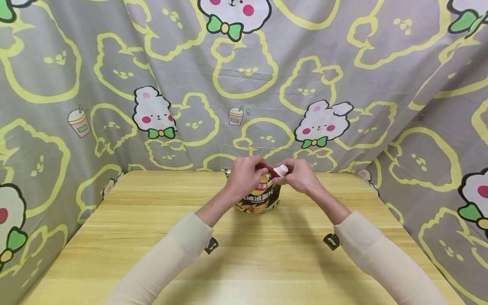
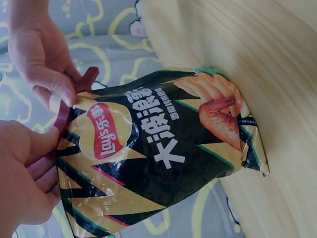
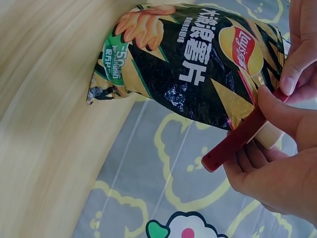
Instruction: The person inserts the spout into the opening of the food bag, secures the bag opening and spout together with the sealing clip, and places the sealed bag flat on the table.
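Observation:
A black and gold Lay's potato chip bag stands upright on the table, its printed front facing me. Across its top edge lies a red bag clip with a white capped spout. My left hand pinches the clip at the bag's left top, thumb on the red bar; its other fingers are partly hidden behind the bag. With thumb and curled fingers, my right hand grips the clip beside the spout. One end of the red bar sticks out past the bag's edge in the right wrist view.
The light wooden table reaches back to a grey curtain with yellow cartoon outlines, which also hangs along both sides. Dark wrist-strap buckles hang near both cuffs.

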The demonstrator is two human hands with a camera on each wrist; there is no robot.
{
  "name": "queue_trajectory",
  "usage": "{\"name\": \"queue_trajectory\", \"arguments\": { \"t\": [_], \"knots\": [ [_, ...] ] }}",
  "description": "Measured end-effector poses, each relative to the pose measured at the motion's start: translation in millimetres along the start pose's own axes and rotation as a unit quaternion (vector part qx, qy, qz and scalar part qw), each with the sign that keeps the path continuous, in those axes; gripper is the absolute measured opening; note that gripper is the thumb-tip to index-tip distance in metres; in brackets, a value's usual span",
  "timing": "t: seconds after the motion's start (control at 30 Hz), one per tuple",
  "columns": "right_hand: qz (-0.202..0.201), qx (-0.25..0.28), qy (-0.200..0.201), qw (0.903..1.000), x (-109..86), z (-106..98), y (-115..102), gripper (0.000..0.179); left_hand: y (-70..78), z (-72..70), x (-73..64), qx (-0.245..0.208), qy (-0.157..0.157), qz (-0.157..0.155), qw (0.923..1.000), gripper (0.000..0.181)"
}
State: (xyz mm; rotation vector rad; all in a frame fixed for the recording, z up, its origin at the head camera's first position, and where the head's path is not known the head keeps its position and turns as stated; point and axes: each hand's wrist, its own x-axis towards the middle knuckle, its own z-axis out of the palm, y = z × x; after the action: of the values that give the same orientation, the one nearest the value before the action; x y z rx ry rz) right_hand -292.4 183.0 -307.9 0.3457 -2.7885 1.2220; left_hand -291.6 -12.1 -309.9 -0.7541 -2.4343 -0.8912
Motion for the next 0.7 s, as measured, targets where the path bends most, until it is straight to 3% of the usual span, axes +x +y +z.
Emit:
{"name": "queue_trajectory", "arguments": {
  "t": [0.3, 0.7],
  "knots": [
    [-0.007, -0.016, -0.022, 0.9996, -4.1, -5, 0, 0.051, 2.8, -9.6, -5.3, 0.027, -0.028, -0.015, 0.9991, 0.015],
    [-0.008, -0.032, -0.028, 0.9991, -11.9, -16, 5, 0.056, -5.8, -35.6, -17.5, 0.071, -0.029, -0.022, 0.9968, 0.023]
  ]
}}
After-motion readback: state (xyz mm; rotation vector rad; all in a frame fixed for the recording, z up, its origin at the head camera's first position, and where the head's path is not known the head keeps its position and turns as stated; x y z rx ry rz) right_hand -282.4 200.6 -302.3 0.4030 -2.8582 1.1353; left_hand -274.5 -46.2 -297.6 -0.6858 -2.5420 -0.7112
